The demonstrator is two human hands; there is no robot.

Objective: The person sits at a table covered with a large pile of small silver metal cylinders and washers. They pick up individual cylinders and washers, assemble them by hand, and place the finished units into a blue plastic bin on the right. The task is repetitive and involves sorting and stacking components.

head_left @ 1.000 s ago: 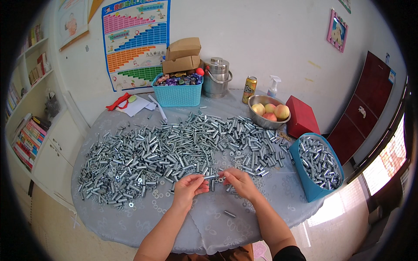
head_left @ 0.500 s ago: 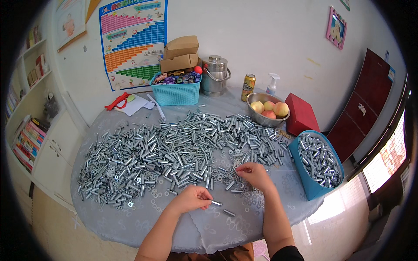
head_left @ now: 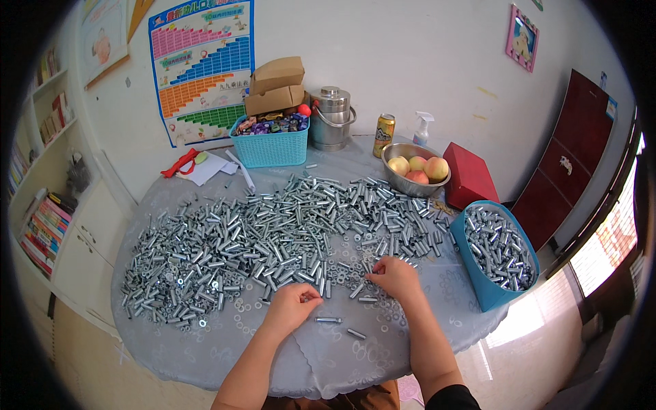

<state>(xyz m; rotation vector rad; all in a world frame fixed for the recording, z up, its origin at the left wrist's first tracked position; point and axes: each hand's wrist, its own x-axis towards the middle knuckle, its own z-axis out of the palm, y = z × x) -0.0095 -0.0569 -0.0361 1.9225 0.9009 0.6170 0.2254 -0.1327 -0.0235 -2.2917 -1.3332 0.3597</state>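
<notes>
A broad heap of shiny metal sleeves and bolts (head_left: 273,222) covers the middle of the table. At the heap's front edge my left hand (head_left: 292,305) is closed, thumb and fingertips together; whatever they pinch is hidden. My right hand (head_left: 398,279) also has its fingertips together, down among the loose flat washers (head_left: 345,272), and I cannot make out what is in them. In front of my left hand lies a bolt with a sleeve on it (head_left: 329,320), touched by neither hand. A short metal sleeve (head_left: 356,333) rests nearer me, to its right.
At the right edge stands a blue bin (head_left: 486,290) full of metal sleeves. Behind the heap are a steel bowl of fruit (head_left: 398,183), a red box (head_left: 471,176), a drink can (head_left: 384,136), a spray bottle (head_left: 421,130), a lidded metal pot (head_left: 331,123) and a turquoise basket (head_left: 271,150).
My left hand has let go of the sleeved bolt, which now lies on the table, and has moved slightly up and left. My right hand stays at the washers, shifted only a little.
</notes>
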